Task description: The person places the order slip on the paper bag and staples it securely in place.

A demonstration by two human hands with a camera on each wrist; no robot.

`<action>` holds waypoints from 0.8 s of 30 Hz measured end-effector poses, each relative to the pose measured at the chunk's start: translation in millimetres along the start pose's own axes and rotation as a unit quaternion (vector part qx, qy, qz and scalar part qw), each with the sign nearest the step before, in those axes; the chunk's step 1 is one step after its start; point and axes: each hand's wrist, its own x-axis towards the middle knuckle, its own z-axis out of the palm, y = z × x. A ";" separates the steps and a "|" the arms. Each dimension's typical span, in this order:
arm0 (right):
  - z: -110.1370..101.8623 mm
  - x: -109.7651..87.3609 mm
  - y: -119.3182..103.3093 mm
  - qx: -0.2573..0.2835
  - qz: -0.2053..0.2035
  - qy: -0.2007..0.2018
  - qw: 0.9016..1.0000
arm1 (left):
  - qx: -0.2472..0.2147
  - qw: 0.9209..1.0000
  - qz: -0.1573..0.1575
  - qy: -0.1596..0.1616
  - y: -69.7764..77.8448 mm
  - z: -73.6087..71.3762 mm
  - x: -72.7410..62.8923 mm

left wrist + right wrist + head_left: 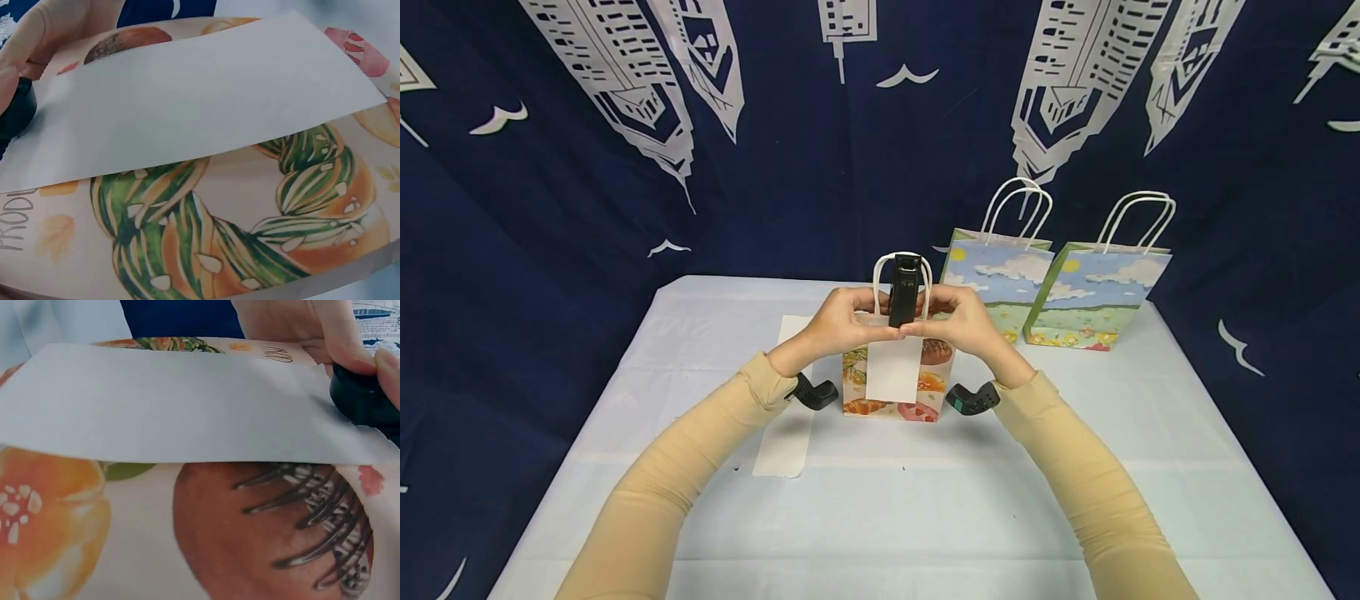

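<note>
Black stapler (904, 292) stood upright at the top edge of the bread-print bag (934, 385), mid-desk (925, 533), with a white paper strip (892, 371) hanging down the bag's near face. Left hand (844, 321) and right hand (962, 321) closed in from both sides: fingers bent behind, thumbs (886, 333) together on the stapler's lower near end, so both had hold of it with no visible gap there. Probably held two-handed for even pressure and to keep strip and bag edge lined up. Bag upright; couldn't tell if its base touched the desk. White handles (927, 279) rose behind the stapler, likely left up to clear the edge.

Second long strip (784, 450) lay flat, left; two landscape-print bags (1011, 271) (1093, 292) stood far right, seemingly parked out of the way.

Head view alone gave the stapler's full length and those other bags. Left wrist view showed a green-striped twist print (187, 237), partly under the strip; right wrist view showed a brown bun print (262, 531) and thumb tips on the black end. Far-side fingertips hidden in the head view; exact grip there unclear.
</note>
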 end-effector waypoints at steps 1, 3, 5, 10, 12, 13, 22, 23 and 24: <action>-0.3 0.0 0.0 0.002 0.002 -0.003 1.000 | -0.003 1.000 -0.002 -0.001 0.0 -0.1 0.0; -0.9 -0.2 0.3 0.006 0.008 -0.007 1.000 | -0.007 1.000 -0.006 -0.003 0.1 -0.5 0.1; -1.6 -0.6 1.4 0.013 0.016 -0.012 1.000 | -0.013 1.000 -0.013 -0.007 0.6 -1.0 0.2; -3.1 -1.2 11.5 0.028 0.023 -0.023 0.999 | -0.019 0.999 -0.039 -0.015 2.7 -1.5 -0.5; -3.3 -0.7 20.1 0.036 0.017 -0.027 0.999 | -0.019 0.999 -0.045 -0.014 4.5 -1.1 -0.5; -3.7 -0.5 24.3 0.040 0.014 -0.029 0.999 | -0.020 0.999 -0.046 -0.014 6.4 -1.1 -0.5; -5.4 0.6 36.2 0.057 -0.016 -0.016 0.998 | -0.041 0.999 -0.020 -0.014 22.2 -3.9 -0.1; -5.6 0.5 35.6 0.061 -0.021 -0.015 0.998 | -0.048 0.999 -0.015 -0.014 16.1 -3.3 0.9; -5.8 0.7 35.1 0.065 -0.026 -0.012 0.997 | -0.054 0.998 -0.009 -0.014 10.4 -2.6 1.9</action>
